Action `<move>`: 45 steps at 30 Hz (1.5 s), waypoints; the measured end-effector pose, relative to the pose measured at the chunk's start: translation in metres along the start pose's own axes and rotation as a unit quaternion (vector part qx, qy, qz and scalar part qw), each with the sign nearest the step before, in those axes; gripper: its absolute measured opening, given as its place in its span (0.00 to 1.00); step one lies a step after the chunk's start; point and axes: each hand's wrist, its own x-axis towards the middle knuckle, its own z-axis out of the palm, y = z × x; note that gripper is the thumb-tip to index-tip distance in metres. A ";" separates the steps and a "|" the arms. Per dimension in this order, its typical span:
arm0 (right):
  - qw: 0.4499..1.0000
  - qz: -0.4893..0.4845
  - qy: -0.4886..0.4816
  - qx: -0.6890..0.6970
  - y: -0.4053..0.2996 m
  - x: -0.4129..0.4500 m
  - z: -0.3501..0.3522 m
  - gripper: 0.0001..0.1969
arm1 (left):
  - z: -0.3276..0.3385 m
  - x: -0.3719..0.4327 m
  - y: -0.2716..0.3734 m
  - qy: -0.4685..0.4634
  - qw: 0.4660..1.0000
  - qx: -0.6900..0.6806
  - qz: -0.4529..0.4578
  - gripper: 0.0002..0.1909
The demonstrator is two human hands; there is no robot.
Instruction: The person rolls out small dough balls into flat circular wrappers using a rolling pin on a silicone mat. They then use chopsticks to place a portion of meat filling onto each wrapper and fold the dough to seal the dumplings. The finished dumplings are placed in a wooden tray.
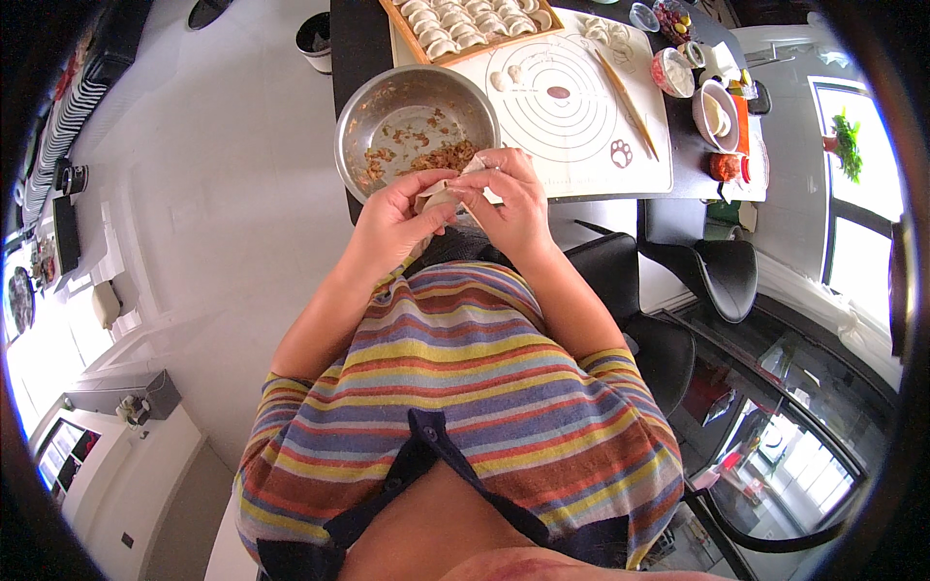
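My left hand (407, 211) and my right hand (509, 197) meet at the near edge of the table, pinching a dumpling (438, 198) in a pale dough wrapper between their fingertips. My fingers partly hide it. Just beyond them stands a wide steel bowl (350, 125) with minced filling (445, 157) at its bottom and bits on its walls. On the white dough mat (632, 174) lie small dough pieces (506, 77) and a wooden rolling pin (626, 104). Rows of folded dumplings fill a wooden tray (494, 46) at the far side.
More dough pieces (609, 34) lie at the mat's far right. Beside the mat stand a bowl of white flour (673, 73), a bowl with dough (716, 116) and a red-lidded jar (729, 168). Black chairs (607, 272) are close on the right; a bin (314, 43) stands left of the table.
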 end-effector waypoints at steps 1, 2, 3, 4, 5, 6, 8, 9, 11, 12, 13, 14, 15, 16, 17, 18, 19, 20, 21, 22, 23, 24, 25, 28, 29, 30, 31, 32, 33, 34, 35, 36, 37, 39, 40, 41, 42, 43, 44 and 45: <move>1.000 -0.007 0.004 -0.005 -0.001 0.001 0.000 0.10 | 0.000 0.000 -0.001 0.002 1.000 -0.001 0.001 0.20; 1.000 -0.001 0.005 0.010 -0.001 0.000 0.000 0.10 | 0.000 0.000 -0.001 0.004 1.000 -0.003 0.001 0.20; 1.000 0.005 0.006 0.025 -0.001 0.000 0.001 0.11 | 0.000 0.001 -0.001 0.003 1.000 0.003 0.003 0.19; 0.999 0.011 0.007 0.040 -0.001 0.000 0.001 0.11 | 0.001 0.001 0.001 0.003 1.000 0.008 0.005 0.19; 0.999 0.023 0.006 0.047 -0.002 0.000 0.001 0.11 | 0.001 0.001 0.001 0.003 1.000 0.013 0.007 0.19; 0.998 0.034 0.004 0.054 -0.004 0.001 0.000 0.11 | 0.000 0.001 0.000 0.001 1.000 0.013 0.005 0.20; 0.997 0.041 -0.004 0.060 -0.005 0.001 0.000 0.11 | -0.002 0.001 -0.004 -0.005 1.000 0.014 0.001 0.21; 0.998 0.035 -0.010 0.060 -0.005 0.001 0.000 0.11 | -0.002 0.001 -0.004 -0.003 1.000 0.017 0.005 0.20; 0.998 0.017 -0.016 0.054 -0.004 0.001 -0.001 0.11 | 0.000 0.001 -0.006 -0.001 1.000 0.024 0.013 0.19; 0.999 0.007 -0.016 0.049 -0.002 0.001 -0.002 0.11 | 0.001 0.000 -0.005 0.001 1.000 0.025 0.012 0.19; 0.999 -0.004 -0.016 0.045 -0.002 0.001 -0.002 0.11 | 0.002 0.000 -0.003 0.003 1.000 0.027 0.011 0.20; 0.999 0.004 -0.012 0.051 -0.001 0.000 -0.001 0.10 | 0.002 0.000 -0.003 0.005 1.000 0.028 0.010 0.20; 0.998 0.013 -0.009 0.057 0.000 -0.001 0.000 0.09 | 0.003 0.000 -0.003 0.002 1.000 0.017 0.014 0.20; 0.998 0.021 -0.006 0.064 0.001 -0.002 0.000 0.08 | 0.003 0.000 -0.005 0.000 1.000 0.006 0.018 0.21; 0.992 0.059 0.006 0.107 -0.001 -0.003 0.001 0.07 | 0.003 0.000 -0.006 -0.003 1.000 -0.005 0.022 0.21; 0.984 0.098 0.017 0.150 -0.003 -0.005 0.001 0.07 | 0.005 0.000 -0.006 -0.001 0.999 -0.022 0.023 0.21; 0.971 0.136 0.028 0.193 -0.005 -0.005 0.002 0.06 | 0.006 -0.001 -0.005 0.000 0.999 -0.039 0.024 0.21; 0.952 0.181 0.036 0.245 -0.003 -0.008 0.004 0.05 | 0.007 -0.001 -0.005 0.002 0.998 -0.056 0.025 0.21; 0.928 0.224 0.044 0.294 -0.001 -0.011 0.007 0.05 | 0.006 -0.002 -0.005 0.001 0.999 -0.045 0.024 0.21; 0.899 0.266 0.052 0.343 0.001 -0.013 0.008 0.05 | 0.005 -0.003 -0.005 0.001 0.999 -0.035 0.023 0.21; 0.901 0.269 0.045 0.336 0.002 -0.015 0.008 0.06 | 0.004 -0.003 -0.005 0.000 0.999 -0.024 0.022 0.20; 0.903 0.271 0.037 0.331 0.001 -0.014 0.007 0.06 | 0.004 -0.003 -0.005 0.004 0.999 -0.025 0.021 0.20; 0.905 0.273 0.030 0.325 -0.001 -0.013 0.006 0.07 | 0.004 -0.004 -0.005 0.009 0.999 -0.026 0.019 0.20; 0.976 0.169 0.038 0.132 -0.018 0.000 -0.008 0.09 | 0.007 -0.004 -0.002 0.020 0.999 -0.011 0.036 0.19; 0.986 0.132 0.029 0.099 -0.017 0.000 -0.009 0.10 | 0.009 -0.004 -0.001 0.024 0.999 -0.003 0.046 0.19; 0.993 0.094 0.021 0.066 -0.014 0.002 -0.010 0.11 | 0.010 -0.005 0.000 0.025 0.998 0.011 0.052 0.19; 0.998 0.056 0.012 0.032 -0.012 0.003 -0.011 0.12 | 0.010 -0.005 0.000 0.026 0.998 0.024 0.058 0.19; 0.998 0.058 0.012 0.031 -0.011 0.003 -0.011 0.11 | 0.011 -0.005 0.000 0.027 0.997 0.037 0.064 0.19; 0.998 0.061 0.012 0.031 -0.009 0.002 -0.010 0.11 | 0.011 -0.005 0.000 0.033 0.996 0.065 0.055 0.18; 0.997 0.063 0.011 0.031 -0.008 0.002 -0.010 0.11 | 0.010 -0.005 0.001 0.038 0.994 0.092 0.046 0.18; 0.998 0.053 0.012 0.019 -0.008 0.002 -0.011 0.10 | 0.010 -0.005 0.001 0.043 0.991 0.120 0.037 0.18; 0.999 0.043 0.011 0.009 -0.009 0.003 -0.012 0.10 | 0.010 -0.004 -0.002 0.044 0.990 0.119 0.066 0.18; 0.999 0.033 0.011 -0.002 -0.009 0.003 -0.012 0.09 | 0.010 -0.003 -0.007 0.045 0.987 0.118 0.095 0.18; 0.999 0.041 0.018 0.012 -0.012 0.004 -0.013 0.08 | 0.012 -0.002 -0.011 0.043 0.985 0.113 0.124 0.18; 0.999 0.045 0.023 0.018 -0.013 0.004 -0.013 0.07 | 0.013 -0.002 -0.011 0.040 0.985 0.108 0.126 0.18; 0.997 0.065 0.023 0.041 -0.014 0.003 -0.012 0.07 | 0.013 -0.001 -0.011 0.037 0.986 0.102 0.127 0.18; 0.994 0.083 0.023 0.065 -0.015 0.002 -0.012 0.07 | 0.014 0.000 -0.013 0.034 0.990 0.072 0.120 0.18; 0.991 0.102 0.023 0.088 -0.015 0.002 -0.012 0.07 | 0.014 0.001 -0.015 0.031 0.992 0.042 0.113 0.18; 0.987 0.117 0.021 0.106 -0.015 0.000 -0.011 0.07 | 0.014 0.001 -0.015 0.028 0.994 0.011 0.105 0.18; 0.983 0.132 0.018 0.123 -0.013 -0.001 -0.010 0.07 | 0.014 0.001 -0.014 0.023 0.994 0.000 0.104 0.18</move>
